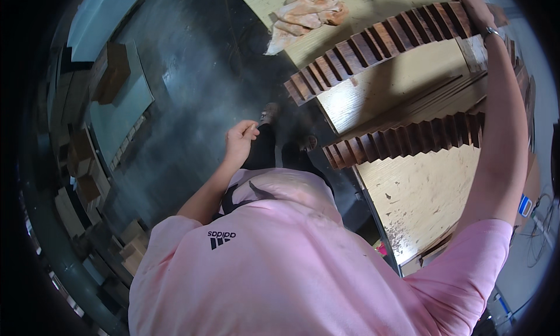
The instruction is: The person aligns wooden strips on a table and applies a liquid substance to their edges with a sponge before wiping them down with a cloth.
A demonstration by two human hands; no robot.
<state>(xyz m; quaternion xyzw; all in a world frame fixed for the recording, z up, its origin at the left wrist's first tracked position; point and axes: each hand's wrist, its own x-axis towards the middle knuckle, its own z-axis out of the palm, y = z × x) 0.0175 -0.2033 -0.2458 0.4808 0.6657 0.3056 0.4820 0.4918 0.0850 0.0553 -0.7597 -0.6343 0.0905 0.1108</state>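
Note:
My left hand [239,144] hangs in front of my body over the floor, fingers curled together in a pinch. A small pale spot shows at its fingertips; I cannot make out what it is. My right hand [475,10] reaches to the far right, its fingers stretched out at the end of a long row of dark brown wooden strips [373,44]. Whether it presses on the wood is hard to tell. A second row of similar wooden strips [408,140] lies nearer me, below my right forearm. Both rows fan across a pale wooden table.
The pale table [431,190] stands to my right, with wood crumbs near its front. A stained cloth [309,15] lies at its far left edge. Thin dark wooden slats [420,102] lie between the rows. Cardboard boxes [111,73] and wood pieces line the left side.

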